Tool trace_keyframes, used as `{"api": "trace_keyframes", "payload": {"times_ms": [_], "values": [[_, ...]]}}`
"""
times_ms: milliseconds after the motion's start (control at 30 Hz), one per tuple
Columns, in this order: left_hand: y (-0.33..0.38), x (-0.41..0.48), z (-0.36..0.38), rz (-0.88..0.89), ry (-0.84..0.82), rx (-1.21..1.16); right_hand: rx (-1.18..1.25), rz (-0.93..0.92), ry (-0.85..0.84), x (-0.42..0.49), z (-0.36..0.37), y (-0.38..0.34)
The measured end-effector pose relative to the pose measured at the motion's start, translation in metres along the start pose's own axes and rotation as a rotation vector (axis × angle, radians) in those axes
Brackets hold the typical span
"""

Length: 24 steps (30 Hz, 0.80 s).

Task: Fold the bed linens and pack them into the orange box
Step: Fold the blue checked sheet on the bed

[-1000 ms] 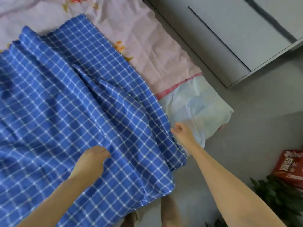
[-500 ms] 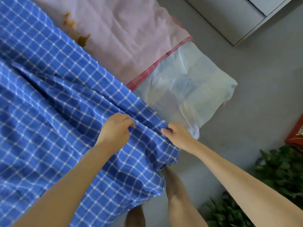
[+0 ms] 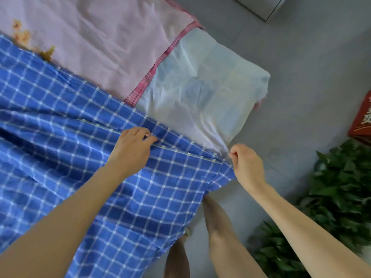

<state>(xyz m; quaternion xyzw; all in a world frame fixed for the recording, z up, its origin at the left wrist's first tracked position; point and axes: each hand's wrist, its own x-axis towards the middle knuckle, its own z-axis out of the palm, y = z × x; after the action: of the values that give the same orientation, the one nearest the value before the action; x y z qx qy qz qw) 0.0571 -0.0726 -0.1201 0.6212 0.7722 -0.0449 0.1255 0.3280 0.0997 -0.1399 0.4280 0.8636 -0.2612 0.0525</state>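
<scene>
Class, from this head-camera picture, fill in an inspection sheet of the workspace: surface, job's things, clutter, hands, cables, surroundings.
Surface: bed under a pale pink sheet, with a white plastic-covered mattress corner showing.
Job's things: blue-and-white checked cotton sheet lies rumpled over the bed, its near edge hanging off; orange box not plainly seen.
Clutter: red printed carton on the floor at the right edge, cut off.
Hands: left hand grips a fold of the checked sheet; right hand pinches its corner.
Cables: nothing seen.
Surroundings: grey floor, green leafy plant, grey cabinet corner.
</scene>
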Motion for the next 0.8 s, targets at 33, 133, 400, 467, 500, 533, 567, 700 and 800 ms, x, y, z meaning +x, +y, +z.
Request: {"api": "trace_keyframes", "payload": {"times_ms": [33, 133, 400, 467, 500, 533, 567, 700, 800], "values": [[-0.004, 0.002, 0.002, 0.026, 0.015, 0.012, -0.01, -0.015, 0.083, -0.004, -0.001, 0.001], [-0.019, 0.004, 0.001, 0.032, -0.013, 0.063, 0.023, -0.081, 0.151, -0.024, 0.008, -0.011], [-0.07, -0.014, -0.019, -0.189, -0.298, 0.195, 0.972, 0.754, -0.139, -0.028, 0.038, -0.05], [-0.088, -0.024, -0.021, -0.222, -0.318, 0.265, 1.1, 0.763, -0.094, -0.032, 0.045, -0.053], [-0.095, -0.028, -0.023, -0.238, -0.316, 0.294, 1.096, 0.746, -0.066, -0.035, 0.047, -0.053], [-0.103, -0.031, -0.025, -0.258, -0.299, 0.311, 1.067, 0.723, -0.034, -0.039, 0.048, -0.051], [-0.112, -0.034, -0.025, -0.281, -0.263, 0.316, 1.039, 0.701, 0.005, -0.045, 0.049, -0.049], [-0.132, -0.024, -0.04, -0.454, -0.136, 0.122, 1.024, 0.636, 0.151, -0.075, 0.04, -0.04], [-0.118, 0.005, -0.059, -0.336, 0.04, 0.001, 1.017, 0.667, 0.26, -0.09, 0.031, -0.025]]}}
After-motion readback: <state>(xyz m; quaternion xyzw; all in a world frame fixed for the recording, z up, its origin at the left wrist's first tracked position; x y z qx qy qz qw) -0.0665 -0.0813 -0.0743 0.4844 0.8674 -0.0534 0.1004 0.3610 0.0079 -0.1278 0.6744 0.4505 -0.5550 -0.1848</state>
